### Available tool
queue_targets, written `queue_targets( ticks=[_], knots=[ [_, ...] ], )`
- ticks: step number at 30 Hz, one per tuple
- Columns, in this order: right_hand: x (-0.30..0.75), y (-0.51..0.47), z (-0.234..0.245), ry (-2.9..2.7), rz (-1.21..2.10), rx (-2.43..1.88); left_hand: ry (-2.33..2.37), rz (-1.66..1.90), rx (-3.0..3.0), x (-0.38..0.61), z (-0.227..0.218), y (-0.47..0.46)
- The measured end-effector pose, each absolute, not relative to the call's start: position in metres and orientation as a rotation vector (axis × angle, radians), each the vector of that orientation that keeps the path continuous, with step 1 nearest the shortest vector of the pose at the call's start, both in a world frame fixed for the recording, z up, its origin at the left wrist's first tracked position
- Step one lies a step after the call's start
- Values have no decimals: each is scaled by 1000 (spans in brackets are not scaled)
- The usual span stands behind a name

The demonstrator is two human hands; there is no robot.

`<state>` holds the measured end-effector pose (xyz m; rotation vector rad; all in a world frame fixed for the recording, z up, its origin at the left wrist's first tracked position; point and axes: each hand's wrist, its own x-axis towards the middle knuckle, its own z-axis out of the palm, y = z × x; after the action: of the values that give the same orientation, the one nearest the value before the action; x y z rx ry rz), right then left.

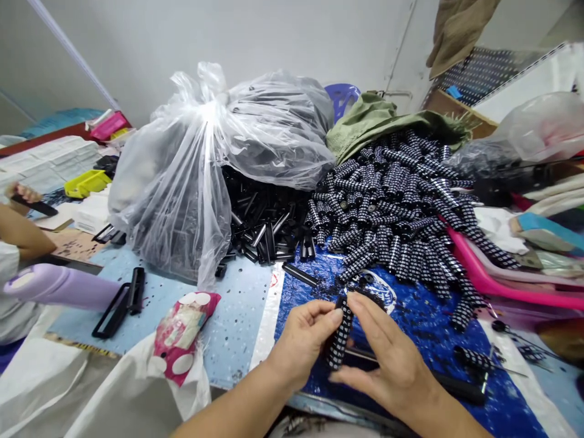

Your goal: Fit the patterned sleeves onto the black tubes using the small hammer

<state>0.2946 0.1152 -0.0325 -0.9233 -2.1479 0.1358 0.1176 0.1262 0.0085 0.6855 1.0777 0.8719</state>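
A black tube dotted with rows of small white squares [340,340] stands nearly upright between my hands, low over the blue plastic sheet [310,292]. My left hand [303,334] pinches its upper part between thumb and fingers. My right hand [387,353] spans its length, fingertips at the upper end and thumb by the lower end. A dark bar [460,388] lies on the sheet, partly hidden behind my right hand. Beyond my hands rises a large heap of similar patterned tubes [392,207]. One plain black piece [298,274] lies at the sheet's far edge.
Plain black parts [260,225] spill out beside a knotted clear plastic bag [182,182]. To the left lie a pink packet [182,334], a black frame [114,310] and a lilac bottle [68,286]. A pink tray [515,286] stands right. Another person's hand [27,194] shows far left.
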Motion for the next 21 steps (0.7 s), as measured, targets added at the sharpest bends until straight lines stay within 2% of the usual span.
queue_targets(
  ticks=[2,5,10,15,21],
  knots=[
    [306,109,-40,-2209,163,-971,1142,893,768,105,0,128],
    [329,98,-58,-2308,83,-1070,1388,901,1223,78,-11,130],
    [339,86,-63,-2231,159,-1161,1649,464,1816,46,-13,139],
    [308,102,-43,-2040,270,-1021,1561,263,1706,41,-11,156],
    [288,120,-35,-2225,395,-1036,1483,224,1643,39,-17,168]
  ],
)
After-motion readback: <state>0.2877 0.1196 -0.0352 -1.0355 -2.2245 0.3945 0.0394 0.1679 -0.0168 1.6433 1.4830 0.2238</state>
